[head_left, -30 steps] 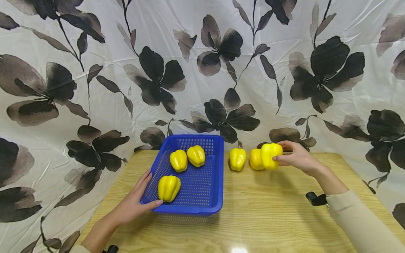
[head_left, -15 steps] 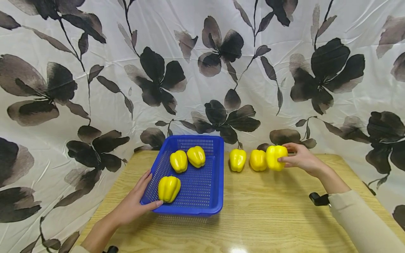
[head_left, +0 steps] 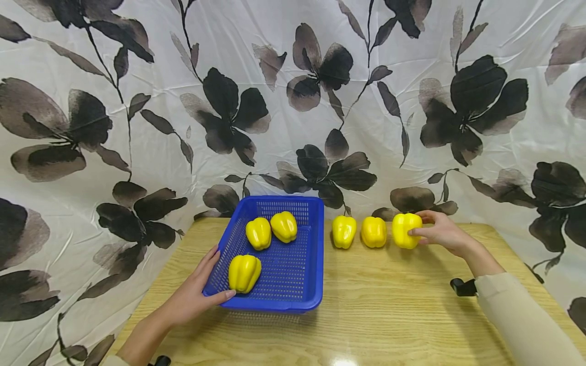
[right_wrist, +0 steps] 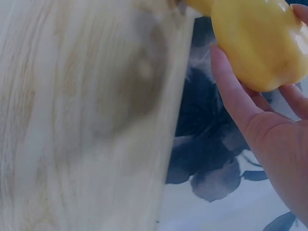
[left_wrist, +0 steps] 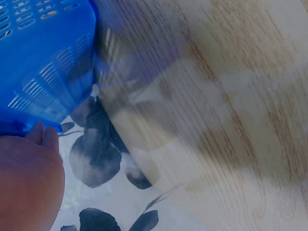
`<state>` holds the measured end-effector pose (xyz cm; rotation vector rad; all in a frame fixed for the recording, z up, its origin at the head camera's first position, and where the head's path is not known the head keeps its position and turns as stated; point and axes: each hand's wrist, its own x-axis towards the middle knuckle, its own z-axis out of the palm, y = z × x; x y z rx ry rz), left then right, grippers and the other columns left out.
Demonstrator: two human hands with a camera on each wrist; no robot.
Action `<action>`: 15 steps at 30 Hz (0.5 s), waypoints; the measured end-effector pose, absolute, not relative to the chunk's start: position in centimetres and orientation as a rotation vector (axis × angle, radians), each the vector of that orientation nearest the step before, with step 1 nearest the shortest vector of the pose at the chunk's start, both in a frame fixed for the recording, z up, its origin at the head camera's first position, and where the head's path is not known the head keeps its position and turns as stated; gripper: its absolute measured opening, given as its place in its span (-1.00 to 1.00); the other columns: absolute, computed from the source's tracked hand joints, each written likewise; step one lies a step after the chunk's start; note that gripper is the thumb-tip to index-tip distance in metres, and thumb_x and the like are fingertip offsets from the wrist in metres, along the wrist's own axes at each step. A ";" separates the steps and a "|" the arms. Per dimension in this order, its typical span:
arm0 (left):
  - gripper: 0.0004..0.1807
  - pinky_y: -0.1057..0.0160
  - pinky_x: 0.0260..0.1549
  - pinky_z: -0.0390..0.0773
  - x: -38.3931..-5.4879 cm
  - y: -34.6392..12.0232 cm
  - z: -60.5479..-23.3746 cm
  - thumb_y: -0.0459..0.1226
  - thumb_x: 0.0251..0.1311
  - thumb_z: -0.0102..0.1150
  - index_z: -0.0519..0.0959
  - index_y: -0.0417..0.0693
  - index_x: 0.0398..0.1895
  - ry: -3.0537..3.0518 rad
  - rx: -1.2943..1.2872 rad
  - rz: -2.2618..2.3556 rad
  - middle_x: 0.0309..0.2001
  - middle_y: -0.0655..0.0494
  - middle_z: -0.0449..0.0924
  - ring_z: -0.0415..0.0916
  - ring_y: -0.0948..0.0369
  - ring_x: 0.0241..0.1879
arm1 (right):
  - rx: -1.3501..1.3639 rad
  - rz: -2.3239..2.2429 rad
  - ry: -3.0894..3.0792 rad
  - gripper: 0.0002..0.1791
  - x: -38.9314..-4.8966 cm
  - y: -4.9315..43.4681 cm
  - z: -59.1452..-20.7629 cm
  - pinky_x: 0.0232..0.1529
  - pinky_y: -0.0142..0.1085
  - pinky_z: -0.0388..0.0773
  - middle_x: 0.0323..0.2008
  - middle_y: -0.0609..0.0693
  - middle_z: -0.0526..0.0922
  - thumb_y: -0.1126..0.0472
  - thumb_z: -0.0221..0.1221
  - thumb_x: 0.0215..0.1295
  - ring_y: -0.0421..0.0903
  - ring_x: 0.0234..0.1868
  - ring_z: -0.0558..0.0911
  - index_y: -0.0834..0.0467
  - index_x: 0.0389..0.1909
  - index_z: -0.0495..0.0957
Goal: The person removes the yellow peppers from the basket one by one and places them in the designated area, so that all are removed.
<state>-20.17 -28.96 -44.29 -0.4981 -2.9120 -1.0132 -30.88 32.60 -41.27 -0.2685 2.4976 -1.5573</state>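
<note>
My right hand (head_left: 441, 233) grips a yellow bell pepper (head_left: 406, 231) at the right end of a row at the table's back. Thumb and fingers are round the pepper (right_wrist: 262, 43) in the right wrist view; whether its underside touches the table cannot be told. To its left stand two more bell peppers, one squat (head_left: 374, 232) and one tapered (head_left: 344, 232). My left hand (head_left: 192, 294) holds the near left corner of a blue plastic basket (head_left: 318, 254), thumb over the rim, fingers along the outer side. Inside lie three yellow bell peppers: near (head_left: 244, 273), middle (head_left: 258, 233) and far (head_left: 284, 226).
Everything stands on a light wood-grain table (head_left: 366, 310). A white cloth with dark flowers (head_left: 293, 127) hangs right behind its back edge and along the sides. Dark camera mounts (head_left: 463, 287) sit at my wrists.
The right hand has shifted right with its bell pepper and slightly down. A gap now separates that pepper from the squat one it overlapped in view. The left hand and basket have stayed put.
</note>
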 end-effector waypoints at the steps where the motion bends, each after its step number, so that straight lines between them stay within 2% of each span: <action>1: 0.15 -0.52 0.32 0.06 -20.2 -29.0 -44.3 0.11 0.24 0.35 -0.13 -0.07 0.68 -2.911 -0.498 -1.014 0.67 0.01 -0.29 -0.14 -0.32 0.56 | -0.267 -1.554 2.499 -0.16 -31.0 32.7 -41.4 -0.01 -0.10 0.70 0.32 0.54 0.22 0.23 0.30 0.38 0.08 0.02 0.61 0.56 0.44 0.06; 15: 0.15 -0.51 0.32 0.09 -20.1 -29.0 -44.3 0.13 0.23 0.35 -0.10 -0.09 0.67 -2.906 -0.497 -1.013 0.67 -0.02 -0.27 -0.11 -0.33 0.55 | -0.197 -1.544 2.491 -0.13 -32.7 33.6 -43.5 0.06 0.01 0.67 0.33 0.54 0.20 0.19 0.28 0.38 0.10 0.06 0.58 0.57 0.44 0.03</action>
